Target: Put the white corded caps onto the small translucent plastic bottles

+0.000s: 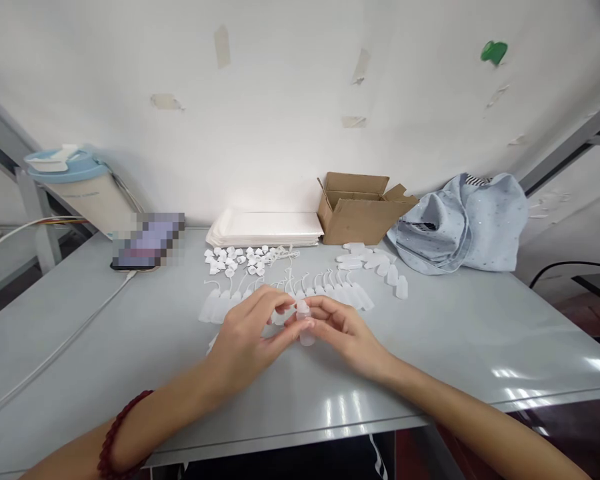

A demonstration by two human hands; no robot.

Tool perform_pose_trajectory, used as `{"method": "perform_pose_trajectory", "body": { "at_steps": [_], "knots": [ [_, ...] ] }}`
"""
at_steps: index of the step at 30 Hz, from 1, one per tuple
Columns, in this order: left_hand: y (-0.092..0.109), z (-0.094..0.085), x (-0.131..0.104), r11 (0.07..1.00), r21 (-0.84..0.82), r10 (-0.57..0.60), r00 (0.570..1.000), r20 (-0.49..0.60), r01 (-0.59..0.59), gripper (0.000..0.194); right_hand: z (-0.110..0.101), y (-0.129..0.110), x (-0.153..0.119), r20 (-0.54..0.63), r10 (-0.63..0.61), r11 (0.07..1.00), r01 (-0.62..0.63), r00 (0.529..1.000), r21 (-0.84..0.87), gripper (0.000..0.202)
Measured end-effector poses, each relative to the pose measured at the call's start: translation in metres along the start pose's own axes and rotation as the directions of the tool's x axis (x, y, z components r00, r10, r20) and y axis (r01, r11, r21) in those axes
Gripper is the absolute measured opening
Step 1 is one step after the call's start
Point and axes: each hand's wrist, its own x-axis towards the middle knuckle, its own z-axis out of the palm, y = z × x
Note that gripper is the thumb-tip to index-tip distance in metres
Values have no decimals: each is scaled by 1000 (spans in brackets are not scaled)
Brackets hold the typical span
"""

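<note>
Gray and glossy, the counter (430,333) runs up to a white wall (280,153) marked with tape scraps. Near its center, the left hand (247,333) and right hand (347,333) pinch a small translucent bottle (306,332) between their fingertips. Just beyond, at twelve o'clock, lies a row of corded translucent pieces (340,295); white caps (230,259) sit at eleven. Loose translucent pieces (383,267) lie at one o'clock, before an open cardboard box (355,223). Light blue fabric (495,227) rests at two, a phone (150,243) at ten.

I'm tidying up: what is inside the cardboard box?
In the open cardboard box, only part of the inner walls shows; the front side hides the bottom, so any contents cannot be told.
</note>
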Motion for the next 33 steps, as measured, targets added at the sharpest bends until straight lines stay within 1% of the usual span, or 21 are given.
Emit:
{"method": "perform_pose_trajectory", "body": {
  "at_steps": [1, 2, 3, 5, 8, 11, 13, 16, 18, 20, 22, 26, 29, 33],
  "knots": [
    [-1, -1, 1, 997, 22, 76, 997, -11, -75, 17, -1, -2, 1, 30, 17, 996, -20, 999, 83, 20],
    [-2, -2, 2, 988, 39, 149, 989, 0, -149, 23, -3, -2, 2, 57, 26, 987, -34, 998, 156, 20],
    [-2, -3, 3, 975, 53, 213, 976, 34, -215, 30, -4, -2, 3, 79, 30, 975, -46, 996, 217, 21],
    [-4, -5, 4, 948, 80, 296, 946, 130, -307, 39, -5, 0, 4, 105, 35, 951, -65, 994, 302, 22],
    [-4, -8, 5, 913, 133, 351, 910, 219, -385, 43, -4, 3, 4, 120, 52, 928, -92, 991, 360, 23],
    [-2, -11, 5, 907, 148, 355, 906, 232, -394, 38, -3, 2, 4, 142, 51, 934, -98, 988, 343, 26],
    [0, -17, 3, 928, 134, 308, 917, 254, -349, 37, -3, 0, 3, 173, 30, 964, -75, 984, 257, 27],
    [2, -32, -6, 968, 131, 161, 928, 336, -215, 39, -2, -1, 0, 199, 22, 994, -42, 980, 98, 27],
    [1, -44, -17, 984, 144, 44, 925, 378, -106, 40, -2, 0, -2, 178, 54, 998, -59, 983, 26, 27],
    [-2, -56, -30, 987, 160, -67, 919, 388, 4, 39, -2, 2, -3, 136, 88, 996, -86, 987, -21, 27],
    [-8, -65, -43, 982, 171, -140, 900, 412, 75, 40, -3, 3, -2, 85, 101, 994, -98, 991, -43, 25],
    [-20, -74, -61, 975, 164, -209, 856, 473, 147, 40, -4, 3, 2, 16, 102, 993, -101, 995, -56, 24],
    [-26, -76, -66, 969, 149, -248, 817, 520, 198, 39, -5, 2, 4, -6, 96, 993, -96, 995, -74, 23],
    [-26, -83, -64, 965, 169, -263, 743, 616, 202, 41, -6, 1, 5, -23, 82, 992, -84, 996, -93, 22]
  ]
}}
